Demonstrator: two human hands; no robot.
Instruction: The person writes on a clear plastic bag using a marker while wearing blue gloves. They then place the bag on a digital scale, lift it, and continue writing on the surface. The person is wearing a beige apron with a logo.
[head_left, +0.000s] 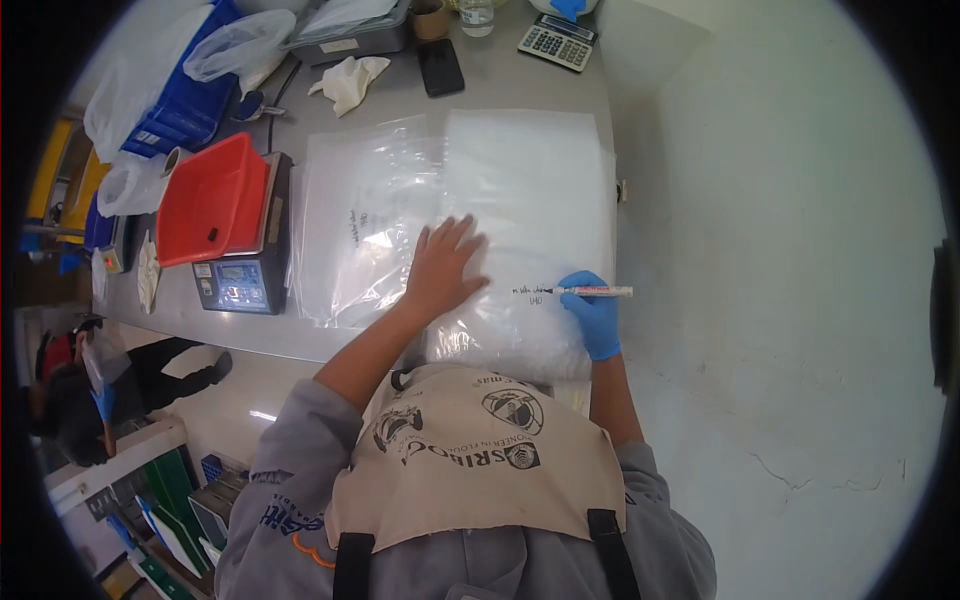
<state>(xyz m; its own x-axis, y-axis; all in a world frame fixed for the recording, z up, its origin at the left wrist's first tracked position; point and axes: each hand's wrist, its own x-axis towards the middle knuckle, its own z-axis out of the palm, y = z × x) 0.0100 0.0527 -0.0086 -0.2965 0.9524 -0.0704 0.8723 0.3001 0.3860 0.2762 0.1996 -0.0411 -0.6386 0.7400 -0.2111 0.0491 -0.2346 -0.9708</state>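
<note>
A stack of clear plastic bags (525, 187) lies in front of me at the table's right edge, bearing short handwriting in black. My right hand (592, 311), in a blue glove, grips a white marker pen (600, 291); its dark tip is at the end of the writing. Bare and spread flat, my left hand (446, 274) presses on the left edge of this stack. To its left is a second pile of clear plastic bags (367, 277), also with black handwriting.
A red plastic tray (199, 202) sits on a digital scale (240, 285) at left. Behind the bags are a crumpled cloth (350, 82), a phone (441, 67) and a calculator (559, 43). A blue crate (184, 105) stands far left. Another person (82, 390) is below left. A wall (765, 262) borders the right.
</note>
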